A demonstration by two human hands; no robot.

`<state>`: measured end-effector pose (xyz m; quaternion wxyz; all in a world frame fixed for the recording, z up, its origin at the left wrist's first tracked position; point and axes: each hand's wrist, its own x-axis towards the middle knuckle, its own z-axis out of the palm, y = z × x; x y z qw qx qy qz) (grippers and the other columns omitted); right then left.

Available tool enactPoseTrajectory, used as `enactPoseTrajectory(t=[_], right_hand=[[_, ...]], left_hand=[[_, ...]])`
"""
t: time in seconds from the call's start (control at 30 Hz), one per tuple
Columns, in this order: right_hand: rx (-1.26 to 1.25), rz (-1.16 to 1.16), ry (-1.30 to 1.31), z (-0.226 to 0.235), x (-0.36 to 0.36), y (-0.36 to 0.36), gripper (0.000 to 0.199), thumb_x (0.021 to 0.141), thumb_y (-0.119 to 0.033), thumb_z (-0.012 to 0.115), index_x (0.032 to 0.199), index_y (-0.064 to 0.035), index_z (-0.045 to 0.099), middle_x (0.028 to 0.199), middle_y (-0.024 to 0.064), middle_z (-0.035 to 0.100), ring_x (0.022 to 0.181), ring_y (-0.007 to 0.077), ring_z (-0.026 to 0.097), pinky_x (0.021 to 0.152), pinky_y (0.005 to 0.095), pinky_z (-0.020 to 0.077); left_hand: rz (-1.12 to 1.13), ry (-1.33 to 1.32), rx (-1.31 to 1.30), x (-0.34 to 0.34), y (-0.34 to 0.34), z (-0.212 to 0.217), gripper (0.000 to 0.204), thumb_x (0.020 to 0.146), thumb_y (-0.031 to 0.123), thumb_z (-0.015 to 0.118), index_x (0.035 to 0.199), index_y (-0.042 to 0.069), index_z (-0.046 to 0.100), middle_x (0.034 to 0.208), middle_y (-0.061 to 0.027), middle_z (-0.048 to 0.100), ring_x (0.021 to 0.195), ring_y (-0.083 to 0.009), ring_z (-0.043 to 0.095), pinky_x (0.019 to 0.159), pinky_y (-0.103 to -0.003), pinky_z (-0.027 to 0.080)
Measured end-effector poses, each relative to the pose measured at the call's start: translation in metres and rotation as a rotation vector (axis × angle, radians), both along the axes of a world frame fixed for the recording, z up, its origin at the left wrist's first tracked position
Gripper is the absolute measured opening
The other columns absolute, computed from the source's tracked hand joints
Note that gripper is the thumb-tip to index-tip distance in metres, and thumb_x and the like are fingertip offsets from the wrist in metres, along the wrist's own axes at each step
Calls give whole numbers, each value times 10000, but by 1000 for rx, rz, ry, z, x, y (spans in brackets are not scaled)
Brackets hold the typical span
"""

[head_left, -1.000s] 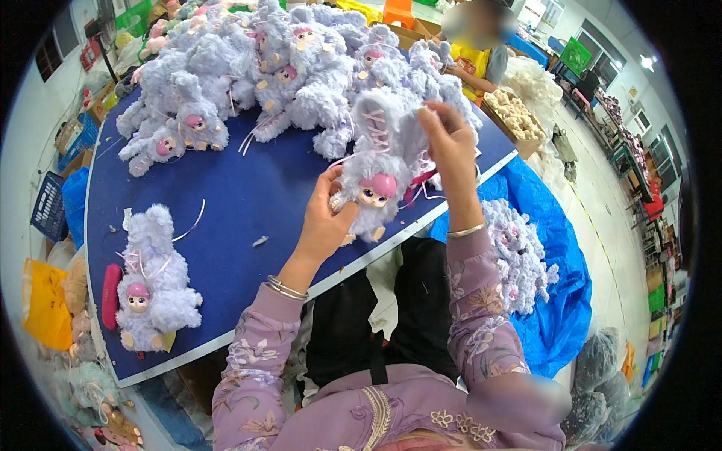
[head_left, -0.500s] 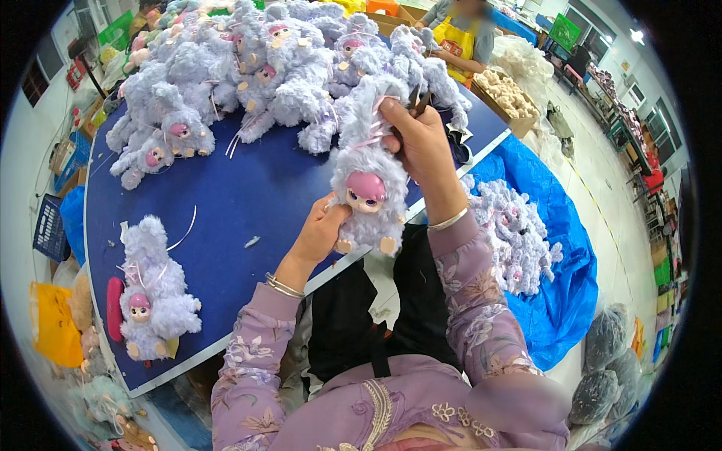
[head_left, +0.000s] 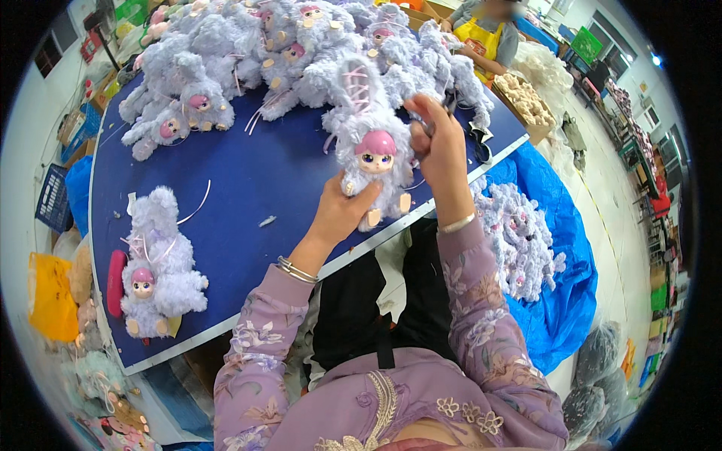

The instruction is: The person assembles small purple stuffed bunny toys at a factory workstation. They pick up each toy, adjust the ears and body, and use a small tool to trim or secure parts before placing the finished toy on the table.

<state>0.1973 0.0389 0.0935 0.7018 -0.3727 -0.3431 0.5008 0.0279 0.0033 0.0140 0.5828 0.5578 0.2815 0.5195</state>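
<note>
- Centre of the view, a touch toward 12 o'clock: the plush doll (head_left: 374,169) is up off the blue tabletop (head_left: 248,180), held upright and facing the camera.
- Look at it: pale lavender curly fur, a hard pink-capped face with big dark eyes, long ears standing up with pale pink lacing across the inner ear, and small tan feet hanging at the bottom.
- The left hand (head_left: 342,210) is at 7 o'clock of the doll, fingers curled round its lower body and one leg, a firm closed grip; bangles sit on the wrist.
- The right hand (head_left: 440,143) is at 3 o'clock of the doll, closed in a pinch beside the doll's head and ear; something small and dark shows between the fingers, too small to tell what.
- At 12 o'clock, behind the doll, a big heap of finished dolls (head_left: 301,52) of the same lavender kind covers the far end of the tabletop.
- At 9 o'clock, well apart, a lone doll (head_left: 154,263) lies on its back near the tabletop's edge, a red oval piece (head_left: 115,282) just beside it.
- At 3 o'clock, below the tabletop's edge, more dolls (head_left: 519,240) lie in a blue plastic sheet (head_left: 564,301).
- At 1 o'clock, another person in a yellow apron (head_left: 489,37) works at the far side.
</note>
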Motion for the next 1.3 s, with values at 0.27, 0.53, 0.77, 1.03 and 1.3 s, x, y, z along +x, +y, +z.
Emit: enactPoseTrajectory(t=[0.27,0.53,0.77,1.03,1.3], right_hand=[[-90,247,-538,-66,-4,-42,202,899,-165,597,1016,-2,626,720,-50,538,627,29,450,532,209,353],[-39,144,-510,-60,-17,-41,197,834,-83,606,1012,-2,634,778,-29,599,648,33,497,550,205,392],[-127,162,-456,-52,-23,-38,210,822,-36,515,1001,19,610,806,-9,588,678,41,494,601,211,404],[-87,181,-432,-55,-23,-34,187,829,-101,543,961,-9,637,730,-43,551,606,28,449,508,207,350],[-188,158,-324,-64,-16,-30,264,839,-275,691,914,-29,633,688,-43,537,536,33,431,472,203,320]], left_hand=[[215,7,204,5,4,1,247,892,168,566,1057,-15,585,854,-49,631,754,-96,550,655,-281,459],[269,157,205,-7,11,-9,222,883,164,528,882,-43,608,686,-13,585,626,-78,490,543,-290,402],[121,-232,-237,-7,17,-6,179,889,149,568,926,-8,647,826,-1,627,696,-53,549,594,-241,445],[114,-17,0,-12,13,5,162,865,60,571,1005,9,633,904,-32,626,793,-100,602,709,-255,494],[-140,-263,-133,-17,25,-28,93,803,67,526,840,22,597,839,-31,598,701,-103,578,616,-255,480]])
